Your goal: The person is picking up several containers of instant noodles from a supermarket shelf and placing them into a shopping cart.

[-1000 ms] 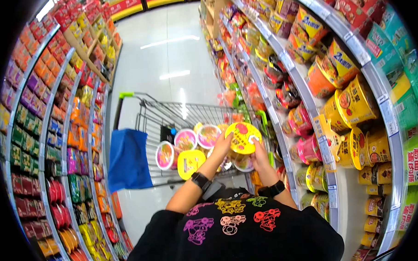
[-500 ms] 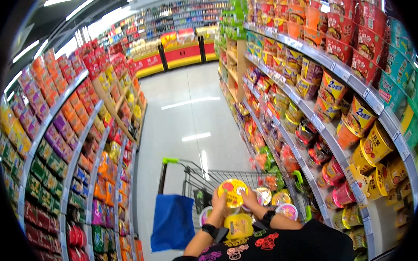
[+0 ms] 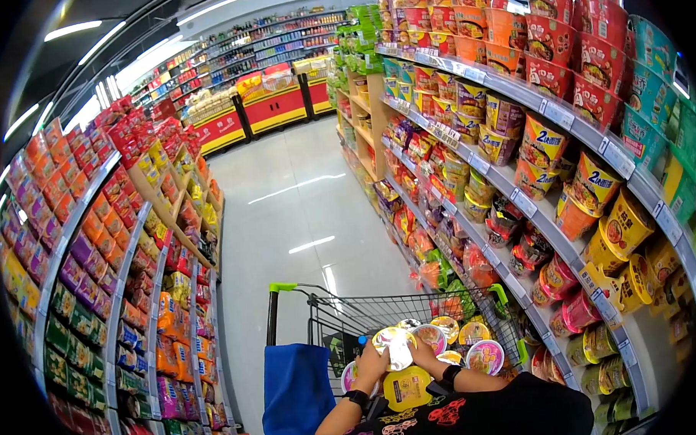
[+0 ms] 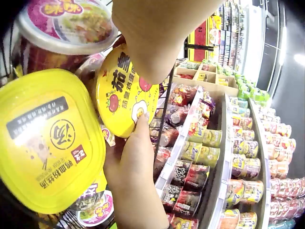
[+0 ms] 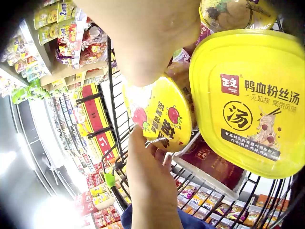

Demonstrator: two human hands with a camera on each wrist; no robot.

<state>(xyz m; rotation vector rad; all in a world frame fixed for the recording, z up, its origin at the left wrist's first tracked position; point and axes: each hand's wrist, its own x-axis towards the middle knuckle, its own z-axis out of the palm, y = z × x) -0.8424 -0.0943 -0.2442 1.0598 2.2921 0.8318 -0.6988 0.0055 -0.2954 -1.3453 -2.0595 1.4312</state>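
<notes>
Between both hands is a cup of instant noodles [image 3: 396,348] with a round yellow lid, held over the shopping cart. Its lid [image 4: 116,98] carries a tomato and a fried egg picture; in the head view glare whitens it. My left hand [image 3: 372,368] grips the cup's left side, and my right hand [image 3: 427,358] grips the right side. In the right wrist view, the thumb of the left hand [image 5: 148,179] lies on the lid's edge. Just nearer my body sits a yellow square-lidded tub [image 3: 407,389]. Several pink-lidded bowls [image 3: 485,357] stand around it in the cart.
The cart's wire rim [image 3: 412,296] has green corner caps. A blue cloth bag [image 3: 296,392] hangs at its left. Shelves of noodle cups [image 3: 541,153] run close along the right, shelves of packets [image 3: 89,257] along the left. Tiled floor [image 3: 302,211] stretches ahead between them.
The head view has tilted up, showing more of the aisle. Both hands keep hold of the noodle cup; its yellow lid now catches bright glare. The cart appears lower in the view.
</notes>
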